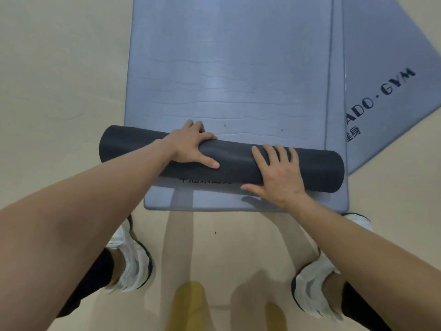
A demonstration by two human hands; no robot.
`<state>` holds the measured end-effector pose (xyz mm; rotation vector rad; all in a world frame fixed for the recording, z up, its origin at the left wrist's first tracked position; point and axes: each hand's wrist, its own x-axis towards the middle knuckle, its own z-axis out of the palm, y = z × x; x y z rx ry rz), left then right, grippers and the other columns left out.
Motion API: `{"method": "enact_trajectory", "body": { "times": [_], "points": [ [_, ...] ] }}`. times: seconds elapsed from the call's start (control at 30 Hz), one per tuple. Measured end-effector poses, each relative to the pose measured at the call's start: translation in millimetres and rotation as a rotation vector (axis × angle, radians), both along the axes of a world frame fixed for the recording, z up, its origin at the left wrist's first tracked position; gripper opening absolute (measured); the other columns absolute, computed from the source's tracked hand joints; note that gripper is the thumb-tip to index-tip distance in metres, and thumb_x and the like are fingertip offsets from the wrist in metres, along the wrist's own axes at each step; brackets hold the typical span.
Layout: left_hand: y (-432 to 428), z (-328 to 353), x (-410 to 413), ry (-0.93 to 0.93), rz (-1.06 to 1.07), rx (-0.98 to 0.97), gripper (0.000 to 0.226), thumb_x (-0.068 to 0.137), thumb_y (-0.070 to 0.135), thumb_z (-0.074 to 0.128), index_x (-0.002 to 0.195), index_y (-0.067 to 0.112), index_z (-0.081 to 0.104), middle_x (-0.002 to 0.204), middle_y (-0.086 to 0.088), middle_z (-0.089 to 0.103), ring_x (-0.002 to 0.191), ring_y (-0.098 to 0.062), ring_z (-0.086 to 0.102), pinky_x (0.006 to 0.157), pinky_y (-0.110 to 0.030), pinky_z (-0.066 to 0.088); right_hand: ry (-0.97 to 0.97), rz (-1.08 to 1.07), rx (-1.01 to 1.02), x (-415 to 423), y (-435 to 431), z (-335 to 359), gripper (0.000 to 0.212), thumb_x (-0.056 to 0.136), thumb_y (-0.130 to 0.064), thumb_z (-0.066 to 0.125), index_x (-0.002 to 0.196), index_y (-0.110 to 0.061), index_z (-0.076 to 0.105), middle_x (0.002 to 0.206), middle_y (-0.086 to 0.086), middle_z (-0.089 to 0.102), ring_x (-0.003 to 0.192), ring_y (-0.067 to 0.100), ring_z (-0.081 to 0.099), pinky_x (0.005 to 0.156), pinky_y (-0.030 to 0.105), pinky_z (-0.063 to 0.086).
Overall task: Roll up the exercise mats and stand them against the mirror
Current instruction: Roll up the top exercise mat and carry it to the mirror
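Observation:
A blue-grey exercise mat (pixel 229 68) lies flat on the floor, stretching away from me. Its near end is wound into a dark grey roll (pixel 319 170) lying crosswise. My left hand (pixel 193 144) rests on top of the roll's left half, fingers draped over its far side and thumb stretched along the near side. My right hand (pixel 276 173) presses flat on the right half with fingers spread. Beneath this mat lies a second mat (pixel 338 201) whose near edge shows in front of the roll. A third mat (pixel 391 75) printed with "GYM" lies angled at the right.
The floor (pixel 55 91) is pale beige wood. My feet in white shoes (pixel 128 266) (pixel 312 287) stand apart just behind the mats' near edge. Yellowish marks (pixel 188 297) show on the floor between my feet.

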<state>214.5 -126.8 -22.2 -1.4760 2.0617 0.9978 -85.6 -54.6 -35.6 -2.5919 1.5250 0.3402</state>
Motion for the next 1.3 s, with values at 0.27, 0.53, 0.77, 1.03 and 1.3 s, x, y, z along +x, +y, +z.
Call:
{"method": "enact_trajectory", "body": {
  "times": [0.27,0.53,0.77,1.03,1.3],
  "points": [
    [37,12,-7,0.031,-0.043,-0.615,0.094,0.081,0.086,0.044,0.15,0.022,0.049,0.142,-0.006,0.058,0.125,-0.033,0.054,0.107,-0.05,0.039,-0.093,-0.01,0.173,2,-73,13,0.095,0.075,-0.097,0.038,0.138,-0.025,0.048,0.117,0.006,0.061,0.106,0.03,0.057,0.09,0.044,0.044],
    [-11,17,-27,-0.148,-0.011,-0.438,0.127,0.047,0.111,0.041,0.145,0.03,0.043,0.131,0.0,0.063,0.116,-0.027,0.06,0.101,-0.046,0.045,-0.221,-0.147,0.6,8,-139,27,0.071,0.069,-0.092,0.057,0.115,-0.037,0.057,0.106,-0.01,0.067,0.097,0.019,0.063,0.078,0.039,0.048],
    [-22,30,-23,-0.175,-0.031,-0.343,0.107,0.044,0.112,0.041,0.108,0.027,0.051,0.083,0.009,0.062,0.077,-0.019,0.062,0.072,-0.039,0.054,-0.197,-0.18,0.742,19,-148,46,0.063,0.069,-0.088,0.065,0.104,-0.035,0.064,0.101,-0.014,0.068,0.093,0.014,0.064,0.084,0.038,0.052],
    [10,26,-24,-0.13,0.007,0.039,0.099,0.037,0.11,0.053,0.096,0.031,0.062,0.083,0.01,0.067,0.082,-0.017,0.064,0.08,-0.039,0.055,-0.169,-0.265,0.974,14,-95,44,0.081,0.08,-0.081,0.062,0.138,-0.025,0.06,0.141,-0.004,0.059,0.128,0.024,0.056,0.109,0.04,0.043],
    [9,10,-29,-0.006,0.237,0.391,0.1,0.027,0.097,0.076,0.095,0.023,0.08,0.094,0.005,0.078,0.092,-0.018,0.072,0.096,-0.042,0.056,-0.173,0.15,0.091,3,14,41,0.091,0.086,-0.084,0.044,0.141,-0.012,0.055,0.134,0.016,0.06,0.114,0.037,0.057,0.103,0.052,0.039]
  ]
}}
